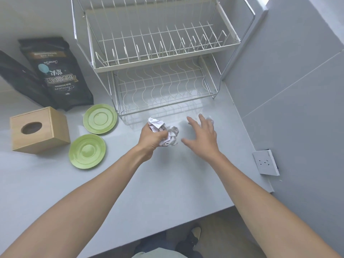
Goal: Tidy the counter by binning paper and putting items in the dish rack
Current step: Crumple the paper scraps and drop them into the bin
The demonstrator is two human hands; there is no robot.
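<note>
My left hand (pixel 151 139) is closed around crumpled white paper (pixel 165 131), which bulges out above and to the right of the fingers, just over the grey counter (pixel 167 179). My right hand (pixel 202 134) hovers to its right with fingers spread, and a small scrap of white paper (pixel 210 119) peeks out beyond its fingertips; whether they touch it is unclear. Two green saucers lie left of my hands, one nearer the rack (pixel 100 118) and one closer to me (pixel 87 151). The two-tier wire dish rack (pixel 160 60) stands empty behind my hands.
A wooden tissue box (pixel 39 130) sits at the left, with a black coffee bag (pixel 55 71) behind it. A grey wall with a white socket (pixel 266 162) borders the counter on the right. The counter's front edge runs near my feet.
</note>
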